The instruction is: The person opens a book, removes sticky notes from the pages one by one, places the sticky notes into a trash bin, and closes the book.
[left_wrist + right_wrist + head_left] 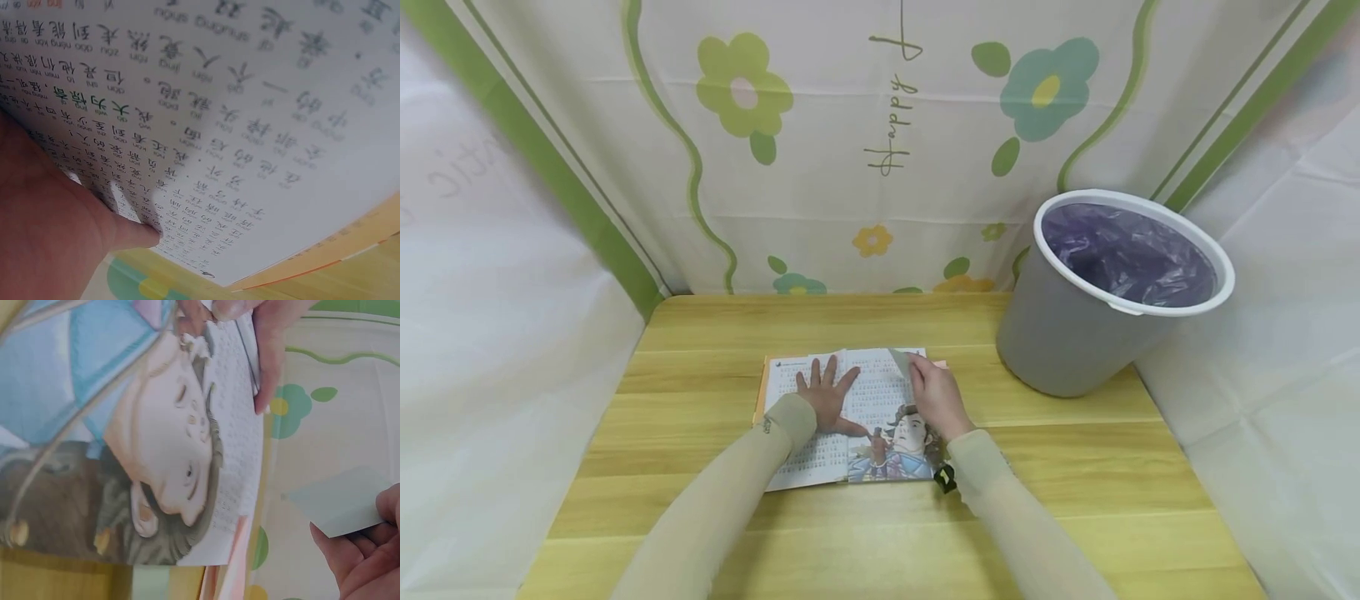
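Book (871, 385) lies short of table's far edge (850, 301), left hand (826, 403) splayed, right grip (938, 395) pinching slip (337, 501).

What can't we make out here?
Head: print on the open book, too small to read.
Head: floor of the bin, covered by purple liner.
Left wrist: rest of the left hand, cut off by the left edge.
Right wrist: gripped part of the pale slip, hidden by the right hand.

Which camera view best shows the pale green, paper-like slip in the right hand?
The right wrist view: the pale green, flat, paper-like slip appears large, pinched by the right hand. The head view shows it small, the left wrist view not at all.
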The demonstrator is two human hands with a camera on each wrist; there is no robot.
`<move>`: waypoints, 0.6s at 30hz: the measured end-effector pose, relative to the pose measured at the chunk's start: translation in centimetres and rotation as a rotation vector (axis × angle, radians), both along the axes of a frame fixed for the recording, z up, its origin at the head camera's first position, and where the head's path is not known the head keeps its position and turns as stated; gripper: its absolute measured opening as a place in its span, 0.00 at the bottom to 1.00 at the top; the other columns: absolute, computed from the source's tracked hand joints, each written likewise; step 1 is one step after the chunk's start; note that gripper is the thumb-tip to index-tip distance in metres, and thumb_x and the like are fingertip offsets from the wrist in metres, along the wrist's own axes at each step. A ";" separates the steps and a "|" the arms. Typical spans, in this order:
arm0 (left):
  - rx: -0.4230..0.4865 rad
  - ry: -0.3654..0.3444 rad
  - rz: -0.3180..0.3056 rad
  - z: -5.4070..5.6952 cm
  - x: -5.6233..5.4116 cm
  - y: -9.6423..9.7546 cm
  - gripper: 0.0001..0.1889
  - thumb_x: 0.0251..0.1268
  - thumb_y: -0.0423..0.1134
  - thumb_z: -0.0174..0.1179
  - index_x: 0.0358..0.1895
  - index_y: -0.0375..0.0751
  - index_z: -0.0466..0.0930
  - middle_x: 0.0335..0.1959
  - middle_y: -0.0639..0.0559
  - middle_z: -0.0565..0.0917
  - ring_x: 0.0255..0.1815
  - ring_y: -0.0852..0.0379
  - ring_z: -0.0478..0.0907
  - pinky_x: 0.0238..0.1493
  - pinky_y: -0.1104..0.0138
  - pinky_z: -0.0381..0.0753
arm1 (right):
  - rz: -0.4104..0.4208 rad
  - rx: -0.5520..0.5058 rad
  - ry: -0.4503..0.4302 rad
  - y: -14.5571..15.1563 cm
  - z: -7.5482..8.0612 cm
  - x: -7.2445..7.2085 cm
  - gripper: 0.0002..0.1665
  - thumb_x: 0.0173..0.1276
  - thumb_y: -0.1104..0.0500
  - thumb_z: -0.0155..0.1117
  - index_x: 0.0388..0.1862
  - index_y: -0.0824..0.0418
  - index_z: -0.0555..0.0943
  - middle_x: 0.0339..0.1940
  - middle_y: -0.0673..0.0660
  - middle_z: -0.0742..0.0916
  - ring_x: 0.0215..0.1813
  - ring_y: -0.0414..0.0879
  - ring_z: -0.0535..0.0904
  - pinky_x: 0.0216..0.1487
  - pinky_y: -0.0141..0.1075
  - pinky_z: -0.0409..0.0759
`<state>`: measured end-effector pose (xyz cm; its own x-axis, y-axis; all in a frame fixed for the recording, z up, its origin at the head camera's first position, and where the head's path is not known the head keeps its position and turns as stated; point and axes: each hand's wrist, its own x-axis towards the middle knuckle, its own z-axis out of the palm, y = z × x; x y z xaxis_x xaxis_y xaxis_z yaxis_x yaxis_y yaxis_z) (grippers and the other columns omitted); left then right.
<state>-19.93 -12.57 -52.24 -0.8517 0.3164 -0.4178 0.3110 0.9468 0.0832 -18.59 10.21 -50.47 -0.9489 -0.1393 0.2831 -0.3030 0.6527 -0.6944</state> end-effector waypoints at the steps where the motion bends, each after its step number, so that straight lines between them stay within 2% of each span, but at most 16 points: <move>1: 0.003 0.001 0.000 0.0 0.0 0.0 0.64 0.43 0.82 0.57 0.81 0.58 0.38 0.80 0.35 0.34 0.77 0.27 0.34 0.70 0.33 0.46 | -0.006 0.000 0.000 0.1 0.1 0.0 0.18 0.78 0.61 0.51 0.60 0.65 0.81 0.49 0.65 0.87 0.39 0.54 0.85 0.44 0.49 0.82; 7: 0.030 0.005 0.003 -1.1 -0.3 -0.2 0.66 0.39 0.85 0.55 0.81 0.60 0.37 0.80 0.36 0.32 0.76 0.27 0.32 0.69 0.32 0.43 | -0.035 0.001 -0.006 0.8 1.0 0.1 0.18 0.79 0.61 0.51 0.61 0.64 0.80 0.51 0.65 0.87 0.40 0.54 0.84 0.45 0.49 0.82; 10: 0.049 0.010 0.008 -1.3 -0.4 -0.3 0.67 0.37 0.85 0.56 0.81 0.60 0.38 0.80 0.35 0.33 0.76 0.26 0.32 0.69 0.31 0.43 | -0.032 -0.011 -0.016 1.1 1.7 0.2 0.18 0.79 0.61 0.50 0.61 0.64 0.80 0.44 0.66 0.88 0.28 0.51 0.80 0.32 0.46 0.80; 13: 0.058 0.013 0.008 -1.4 -0.4 -0.3 0.67 0.36 0.85 0.56 0.81 0.59 0.39 0.80 0.35 0.33 0.76 0.26 0.32 0.68 0.30 0.43 | -0.027 -0.022 -0.027 1.6 2.7 0.5 0.18 0.79 0.60 0.50 0.62 0.63 0.80 0.35 0.64 0.88 0.17 0.46 0.72 0.20 0.40 0.73; 15: 0.053 0.007 0.006 -1.5 -0.4 -0.3 0.67 0.36 0.86 0.55 0.81 0.60 0.38 0.80 0.35 0.32 0.76 0.26 0.31 0.68 0.31 0.42 | -0.019 -0.033 -0.038 2.0 3.2 0.7 0.19 0.80 0.59 0.49 0.63 0.62 0.79 0.29 0.62 0.86 0.13 0.43 0.65 0.15 0.36 0.68; 18: 0.049 0.007 0.005 -1.6 -0.5 -0.4 0.67 0.36 0.86 0.55 0.81 0.59 0.37 0.80 0.35 0.32 0.76 0.26 0.31 0.68 0.31 0.42 | -0.017 -0.030 -0.015 2.6 4.2 0.9 0.19 0.81 0.58 0.48 0.63 0.61 0.79 0.29 0.61 0.86 0.11 0.40 0.63 0.13 0.33 0.65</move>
<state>-20.40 -12.97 -53.85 -0.8563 0.3320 -0.3957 0.3069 0.9432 0.1271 -17.71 12.85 -46.30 -0.9551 -0.1152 0.2729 -0.2819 0.6363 -0.7181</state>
